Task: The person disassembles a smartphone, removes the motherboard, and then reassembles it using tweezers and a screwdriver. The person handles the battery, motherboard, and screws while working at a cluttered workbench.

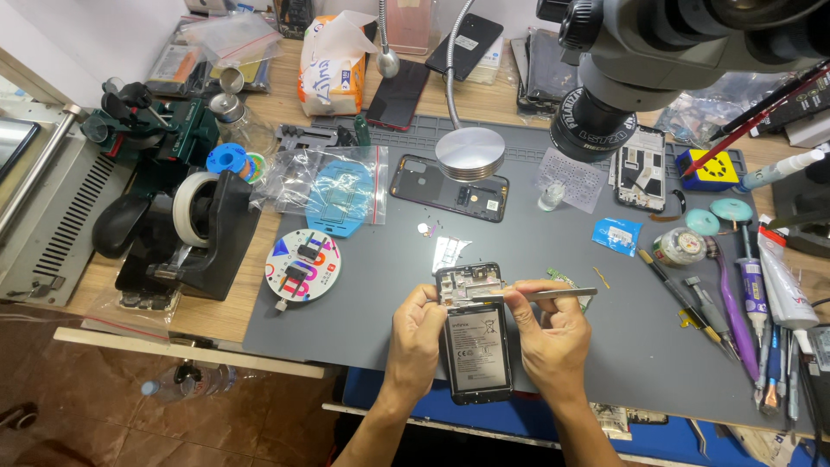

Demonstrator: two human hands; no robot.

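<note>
Opened phone point(472, 342), back cover off and battery showing, held upright-tilted over the near edge of the grey work mat point(363, 311), slightly left of its middle. Pinched on its left side by the left hand point(415, 333), thumb curled onto the upper frame, fingers closed behind. Gripped on its right side by the right hand point(546, 337), which also clasps metal tweezers point(540, 294) between thumb and forefinger, lying flat across the top, tip resting at the phone's upper frame. Just above, a small shiny shield plate point(450, 251) and loose screws. Farther back, a dark rear cover point(450, 188) and lamp base point(469, 153). Along the mat's right edge, a row of hand tools point(735, 320). Off the left edge, a round colourful parts disc point(303, 265) and tape dispenser point(203, 229).
</note>
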